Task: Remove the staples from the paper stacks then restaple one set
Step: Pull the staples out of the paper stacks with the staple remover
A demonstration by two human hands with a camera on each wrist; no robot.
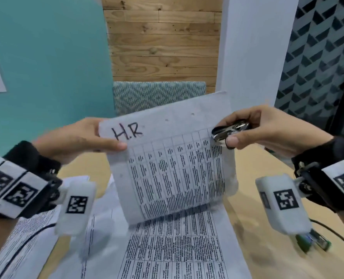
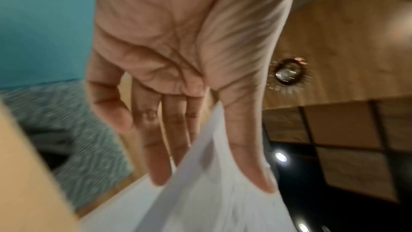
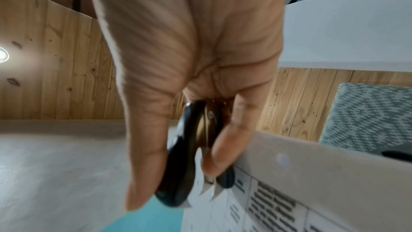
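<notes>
A paper stack [image 1: 173,158] printed with a table and hand-marked "H.R" is held up above the desk. My left hand [image 1: 82,137] pinches its top left corner, thumb on the front; the left wrist view shows that hand [image 2: 200,147] with the paper [image 2: 200,200] between thumb and fingers. My right hand [image 1: 265,129] grips a black and metal staple remover [image 1: 227,130], whose jaws bite the stack's top right corner. The right wrist view shows the staple remover [image 3: 196,151] squeezed between thumb and forefinger at the paper [image 3: 312,174] edge.
More printed sheets [image 1: 167,248] lie flat on the wooden desk [image 1: 257,228] below the raised stack. A small green object [image 1: 312,241] and a black cable [image 1: 338,236] lie at the right. A patterned chair back [image 1: 159,95] stands behind the desk.
</notes>
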